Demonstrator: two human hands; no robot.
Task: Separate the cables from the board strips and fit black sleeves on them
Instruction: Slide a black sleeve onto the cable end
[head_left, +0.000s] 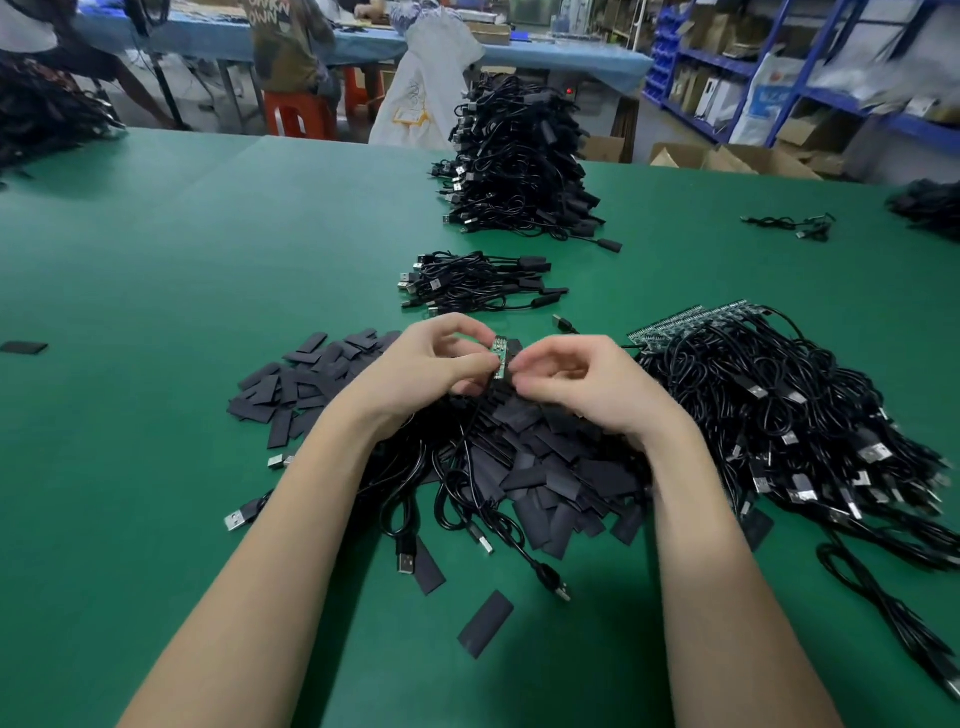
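My left hand (431, 364) pinches a small green circuit board (500, 358) that stands upright between both hands. My right hand (582, 387) holds a black sleeve (514, 347) against the board's right side, its fingers curled round it. The board's black cable (467, 431) hangs down from it onto the pile below. A heap of flat black sleeves (545, 467) lies under and around my wrists. Green board strips (691, 322) with cables still attached lie at the right on a big tangle of USB cables (789, 415).
A small bundle of sleeved cables (472, 283) lies beyond my hands, a tall stack of them (514, 161) farther back. Loose sleeves (485, 623) and USB plugs (236, 519) dot the green table (156, 312). People work at a blue table (519, 52) behind; shelves stand right.
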